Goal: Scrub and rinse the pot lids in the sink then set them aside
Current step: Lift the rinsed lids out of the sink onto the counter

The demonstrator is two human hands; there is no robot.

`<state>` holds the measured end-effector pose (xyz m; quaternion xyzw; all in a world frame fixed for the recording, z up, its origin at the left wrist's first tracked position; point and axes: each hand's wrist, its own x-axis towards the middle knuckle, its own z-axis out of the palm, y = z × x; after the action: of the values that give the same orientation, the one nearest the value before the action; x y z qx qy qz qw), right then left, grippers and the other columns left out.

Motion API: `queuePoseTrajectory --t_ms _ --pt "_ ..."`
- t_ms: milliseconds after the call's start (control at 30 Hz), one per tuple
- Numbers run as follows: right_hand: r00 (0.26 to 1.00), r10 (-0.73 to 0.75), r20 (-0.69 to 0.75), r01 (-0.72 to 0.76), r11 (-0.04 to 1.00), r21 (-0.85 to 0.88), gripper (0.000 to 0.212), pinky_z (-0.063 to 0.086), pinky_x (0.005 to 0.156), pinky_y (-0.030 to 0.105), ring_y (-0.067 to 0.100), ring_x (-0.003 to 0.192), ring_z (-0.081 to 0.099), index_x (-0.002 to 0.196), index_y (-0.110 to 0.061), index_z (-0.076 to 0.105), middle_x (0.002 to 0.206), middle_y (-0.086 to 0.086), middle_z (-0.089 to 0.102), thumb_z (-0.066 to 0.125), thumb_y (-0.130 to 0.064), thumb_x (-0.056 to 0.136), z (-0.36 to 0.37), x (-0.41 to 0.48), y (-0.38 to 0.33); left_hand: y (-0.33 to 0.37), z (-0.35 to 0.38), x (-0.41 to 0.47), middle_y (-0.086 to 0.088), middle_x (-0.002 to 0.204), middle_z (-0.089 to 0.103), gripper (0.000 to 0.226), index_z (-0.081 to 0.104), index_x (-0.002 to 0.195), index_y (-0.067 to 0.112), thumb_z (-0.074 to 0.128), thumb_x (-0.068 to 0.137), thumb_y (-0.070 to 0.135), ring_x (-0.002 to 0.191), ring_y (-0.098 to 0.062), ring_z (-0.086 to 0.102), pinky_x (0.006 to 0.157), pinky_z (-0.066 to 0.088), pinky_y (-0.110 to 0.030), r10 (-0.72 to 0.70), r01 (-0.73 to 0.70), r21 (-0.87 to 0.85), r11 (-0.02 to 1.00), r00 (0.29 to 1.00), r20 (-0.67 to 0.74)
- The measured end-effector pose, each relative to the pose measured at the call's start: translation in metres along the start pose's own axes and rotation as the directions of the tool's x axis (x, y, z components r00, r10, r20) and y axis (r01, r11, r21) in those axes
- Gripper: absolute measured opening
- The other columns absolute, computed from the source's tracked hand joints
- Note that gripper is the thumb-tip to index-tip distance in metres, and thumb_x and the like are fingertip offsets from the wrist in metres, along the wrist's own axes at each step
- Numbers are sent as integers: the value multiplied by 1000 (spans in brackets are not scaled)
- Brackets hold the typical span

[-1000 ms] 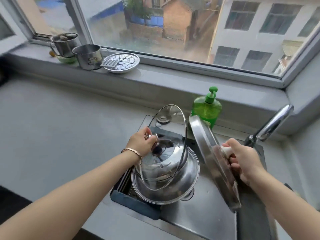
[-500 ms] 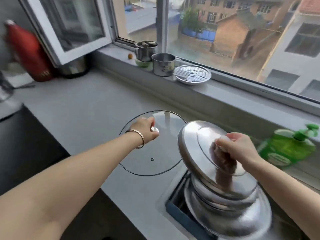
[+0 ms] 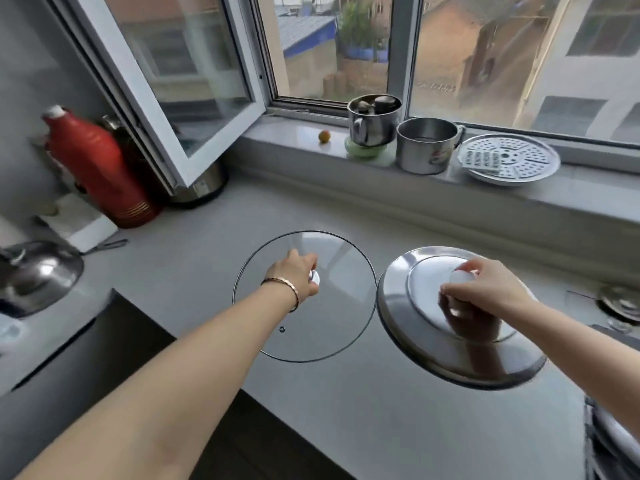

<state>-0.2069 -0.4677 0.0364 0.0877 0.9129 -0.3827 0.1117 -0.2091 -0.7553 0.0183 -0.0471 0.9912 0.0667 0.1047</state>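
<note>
Head view. Round glass lid [image 3: 341, 318]: clear, thin dark rim, small vent hole near the front edge, lying level over the smooth grey countertop [image 3: 207, 244]. Just beside it to the right, rims nearly meeting, a wider steel lid [image 3: 408, 306]: polished, with a raised stepped centre, slightly tilted, bright enough to mirror the fingers above it. Impossible to tell whether either lid rests on the counter or hangs just over it.

Left hand [image 3: 298, 275], thin bracelet [image 3: 289, 289] at the wrist, right over the glass lid's middle, fingers curled down round its shiny metal knob [image 3: 314, 278]. Right hand [image 3: 485, 285] over the steel lid's middle, thumb and fingertips pinching its white knob [image 3: 462, 277].

Behind, on the window sill: two steel mugs [image 3: 374, 123], one standing on a green dish, and a round perforated steamer plate [image 3: 509, 159]. Far left on the counter: a tall red flask [image 3: 93, 168] and a glossy metal kettle [image 3: 38, 275].
</note>
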Motion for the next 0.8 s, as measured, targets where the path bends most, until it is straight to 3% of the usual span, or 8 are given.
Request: queuePoseTrajectory --t_ms 100,233,367,567,700,800 --pt "1000 -3 -1 3 1000 14 34 37 69 27 22 83 54 105 -11 64 92 8 62 72 -20 73 31 38 -27 -40 -8 41 -13 115 46 26 50 112 15 49 89 27 96 -34 57 73 38 -29 5 -6 56 998 1000 25" --pt "999 25 32 -24 999 -31 30 36 52 22 14 65 53 99 -16 61 73 2 61 72 -19 71 68 88 -67 -90 -18 101 -13 113 47 25 53 110 15 51 88 27 96 -34 56 76 41 -30 -26 24 69 997 999 33" --pt "998 63 1 -63 994 -85 37 48 63 29 18 72 62 100 -19 60 68 -1 65 71 -19 66 101 138 -97 -136 -23 163 -13 110 48 25 54 108 15 56 85 23 95 -33 56 78 43 -31 -44 40 69 997 997 58" --pt "993 115 -26 -117 973 -198 34 44 67 27 18 83 55 107 -23 61 100 4 65 66 -25 73 154 210 -131 -190 -16 269 -11 112 47 28 52 113 17 55 86 23 93 -31 53 73 41 -31 29 -37 85 996 996 87" --pt "980 195 -37 -198 937 -288 40 45 80 31 27 102 54 115 -23 58 119 11 51 62 -23 76 195 245 -150 -210 -5 331 -6 102 43 27 52 113 17 53 87 25 80 -25 42 69 38 -28 119 -129 89 988 987 106" --pt "961 274 -40 -271 903 -334 41 45 89 34 29 109 52 120 -23 53 123 12 43 58 -23 80 220 268 -160 -218 5 367 -8 108 46 27 51 113 16 52 87 23 81 -26 43 68 38 -28 165 -179 91 980 976 141"
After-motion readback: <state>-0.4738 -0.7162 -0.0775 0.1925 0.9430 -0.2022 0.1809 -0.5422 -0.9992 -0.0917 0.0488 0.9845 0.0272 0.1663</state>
